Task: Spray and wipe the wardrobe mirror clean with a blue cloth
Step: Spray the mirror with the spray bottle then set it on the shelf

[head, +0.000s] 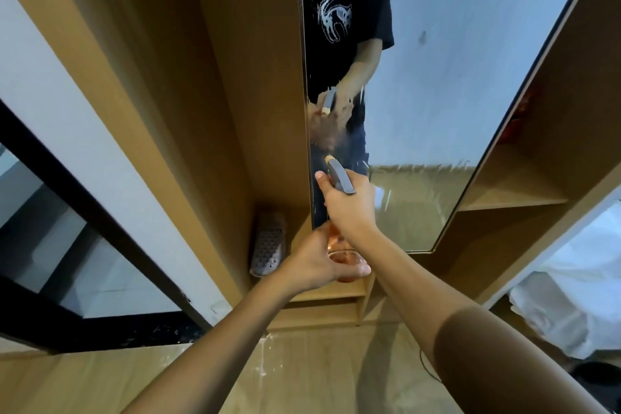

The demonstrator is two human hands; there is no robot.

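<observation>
While the right hand (349,203) grips the spray bottle's (339,259) grey trigger head (340,176), nozzle toward the wardrobe mirror (420,104) at twelve o'clock, the left hand (312,264) curls round its orange body at six o'clock.

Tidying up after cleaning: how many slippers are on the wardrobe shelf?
1: a grey slipper stands against the wardrobe's side panel, left of the left hand. A second may be hidden behind it.
</observation>
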